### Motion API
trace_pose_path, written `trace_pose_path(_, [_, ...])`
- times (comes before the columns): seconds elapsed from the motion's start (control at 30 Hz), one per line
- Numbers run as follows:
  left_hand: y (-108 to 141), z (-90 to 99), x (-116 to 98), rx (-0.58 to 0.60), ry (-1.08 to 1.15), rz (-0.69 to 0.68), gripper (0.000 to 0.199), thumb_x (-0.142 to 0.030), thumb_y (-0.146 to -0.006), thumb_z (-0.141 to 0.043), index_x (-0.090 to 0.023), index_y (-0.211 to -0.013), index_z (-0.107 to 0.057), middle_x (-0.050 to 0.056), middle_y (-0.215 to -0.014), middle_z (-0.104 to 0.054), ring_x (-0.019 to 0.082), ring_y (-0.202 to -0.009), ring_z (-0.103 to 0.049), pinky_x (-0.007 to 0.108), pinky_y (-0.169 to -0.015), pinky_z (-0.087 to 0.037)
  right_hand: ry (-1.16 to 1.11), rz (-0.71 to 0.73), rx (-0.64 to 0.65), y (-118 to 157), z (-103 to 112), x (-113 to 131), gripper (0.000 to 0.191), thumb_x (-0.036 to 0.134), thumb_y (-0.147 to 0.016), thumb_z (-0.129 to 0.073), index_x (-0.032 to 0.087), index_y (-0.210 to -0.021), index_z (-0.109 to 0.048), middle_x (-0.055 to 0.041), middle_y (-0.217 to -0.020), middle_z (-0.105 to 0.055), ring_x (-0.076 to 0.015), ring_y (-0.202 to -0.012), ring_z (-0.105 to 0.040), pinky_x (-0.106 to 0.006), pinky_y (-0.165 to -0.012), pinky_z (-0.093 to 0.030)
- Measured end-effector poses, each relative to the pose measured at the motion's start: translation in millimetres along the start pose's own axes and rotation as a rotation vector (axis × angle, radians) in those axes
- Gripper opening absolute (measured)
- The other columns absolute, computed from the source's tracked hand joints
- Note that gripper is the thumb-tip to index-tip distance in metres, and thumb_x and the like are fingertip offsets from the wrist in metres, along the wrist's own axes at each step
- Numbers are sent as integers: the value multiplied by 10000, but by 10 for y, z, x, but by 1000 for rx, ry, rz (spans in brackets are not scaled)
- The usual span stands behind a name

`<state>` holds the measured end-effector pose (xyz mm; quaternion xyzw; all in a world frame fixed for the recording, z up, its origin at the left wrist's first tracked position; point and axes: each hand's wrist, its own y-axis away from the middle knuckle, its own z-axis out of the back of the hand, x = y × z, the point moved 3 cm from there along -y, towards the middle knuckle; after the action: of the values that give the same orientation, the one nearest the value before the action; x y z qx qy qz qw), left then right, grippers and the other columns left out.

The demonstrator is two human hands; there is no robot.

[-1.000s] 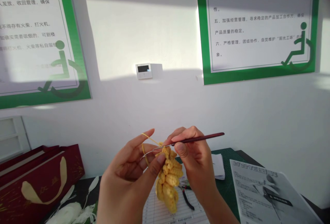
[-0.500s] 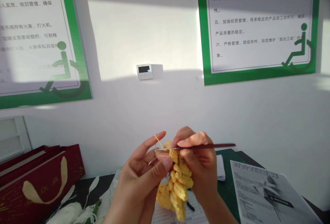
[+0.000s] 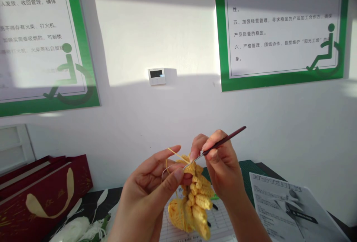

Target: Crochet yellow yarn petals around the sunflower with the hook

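Note:
A crochet hook [image 3: 224, 140] with a dark red handle and thin metal shaft is gripped by the fingers of my right hand [image 3: 223, 160]. Its tip reaches into the top of a yellow crocheted piece [image 3: 201, 201] with puffy, petal-like lobes hanging down. My left hand [image 3: 153, 190] pinches that piece between thumb and fingers, and a strand of yellow yarn runs over its raised index finger. A thin white or clear loop shows by the left fingers. Below, a yellow yarn ball [image 3: 178, 215] rests on the papers, partly behind the crocheted piece.
Dark red gift bags [image 3: 52, 197] with cream handles stand at the left. White artificial flowers [image 3: 75, 229] lie beside them. A printed sheet [image 3: 292, 208] and a green cutting mat [image 3: 247, 169] are at the right. The wall carries posters and a small thermostat [image 3: 156, 76].
The hook's handle has swung from nearly level to tilted up at the right, its tip now pointing down into the stitches. My right hand has turned, and the crocheted piece has shifted slightly right.

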<state>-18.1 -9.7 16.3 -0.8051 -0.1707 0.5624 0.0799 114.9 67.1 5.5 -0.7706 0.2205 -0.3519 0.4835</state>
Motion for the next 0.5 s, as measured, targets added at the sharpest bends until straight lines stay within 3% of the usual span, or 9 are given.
trace_pose_path(0.5, [-33, 20, 15, -4, -1, -84, 310, -180, -714, -927, -194, -1014, -852, 51, -736, -815, 160, -702, -760, 202, -714, -601, 370, 214, 146, 12, 76, 244, 52, 268, -1022, -568, 269, -981, -601, -31, -850, -763, -232, -867, -634, -402, -752, -486])
